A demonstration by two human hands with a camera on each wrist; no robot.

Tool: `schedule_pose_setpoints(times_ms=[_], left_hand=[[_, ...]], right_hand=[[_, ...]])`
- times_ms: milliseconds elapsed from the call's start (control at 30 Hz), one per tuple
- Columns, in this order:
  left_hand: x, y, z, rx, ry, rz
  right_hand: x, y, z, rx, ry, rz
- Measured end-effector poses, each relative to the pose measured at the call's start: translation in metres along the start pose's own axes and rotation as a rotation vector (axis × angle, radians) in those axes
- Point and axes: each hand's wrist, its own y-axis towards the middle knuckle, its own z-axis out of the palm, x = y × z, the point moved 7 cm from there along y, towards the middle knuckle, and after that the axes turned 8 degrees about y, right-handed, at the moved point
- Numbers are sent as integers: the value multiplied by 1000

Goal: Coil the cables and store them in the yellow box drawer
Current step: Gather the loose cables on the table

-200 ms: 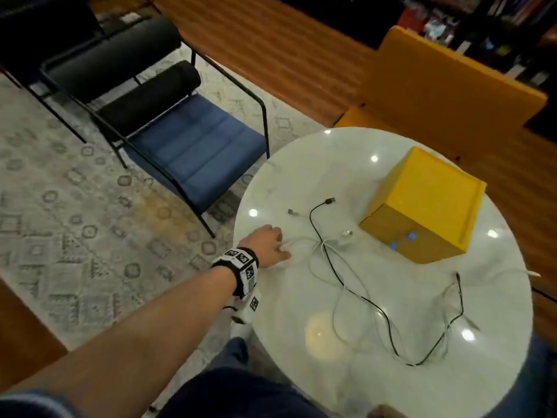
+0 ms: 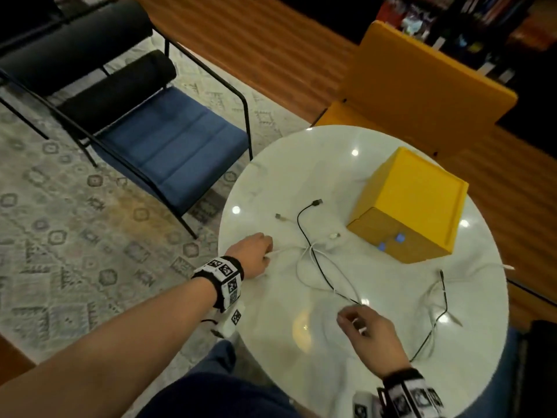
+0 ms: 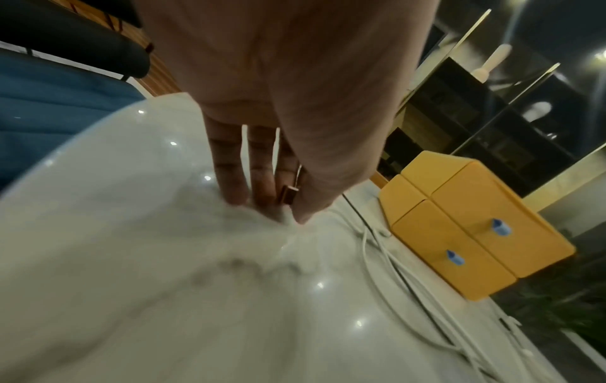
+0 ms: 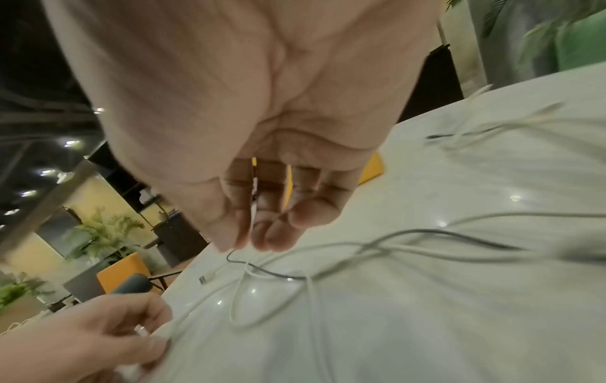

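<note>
1. The white cable (image 2: pixel 304 260) lies loose on the desk (image 2: pixel 271 182), just in front of the yellow box (image 2: pixel 419 200), its loops crossing a black cable (image 2: pixel 307 233) that starts near the box's front-left corner and trails off toward the person.
2. The left hand (image 2: pixel 254 251), out to the left of the box, has its fingers (image 3: pixel 229 165) pointing down at the desk, thumb closed against them on one end of the white cable — a small metal plug shows between them in the wrist view. Holding the end probably gives a fixed start for winding.
3. The right hand (image 2: pixel 366 330), nearer the person than the box, pinches a white strand between thumb and fingertips (image 4: pixel 272 233), the other fingers loosely bent. Lifting that stretch likely serves to draw the white cable free of the black one.
4. More cable, white and black together, lies to the box's right, well apart from both hands.
5. The box's front shows two drawers with blue knobs (image 3: pixel 500 226) — both look closed, so nothing is stored yet.
6. Beyond the desk stand a blue chair (image 2: pixel 168 155) to the box's left and a yellow chair (image 2: pixel 422 82) behind it.
</note>
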Motion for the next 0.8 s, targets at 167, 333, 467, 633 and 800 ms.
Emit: schedule_pose_setpoints(times_ms=[167,333,467,633,800], left_hand=[[17,-28,-16,-72,-150,108],[29,-50,-36,-152,-258,200],[29,-48,-59,-261,-419,237],[12,-25,-75,-268,-606,221],[-2,-8,-76,-143,-827,155]], right_hand=[[50,129,1,-130,-271,-102],[51,190,15,-10,-525,-15],[44,182,12,-45,-584,-50],[37,169,18,30,-574,-160],[49,176,27,96,-616,-213]])
